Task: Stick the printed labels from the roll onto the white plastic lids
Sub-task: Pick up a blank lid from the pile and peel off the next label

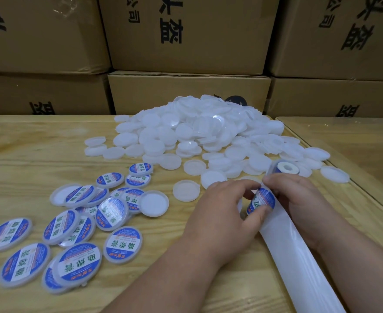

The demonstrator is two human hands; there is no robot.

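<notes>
Near right desk (39,141) edge, label (261,201) pinched by both hands, left (220,213) and right (298,199), over backing strip (298,256). Best peeled slowly, kept flat, centred on lid (186,190).

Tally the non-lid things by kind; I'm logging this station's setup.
Cardboard boxes: 6
Label roll: 1
Backing strip: 1
Label pinched in the fingers: 1
Hands: 2, left hand and right hand
Total: 11
</notes>
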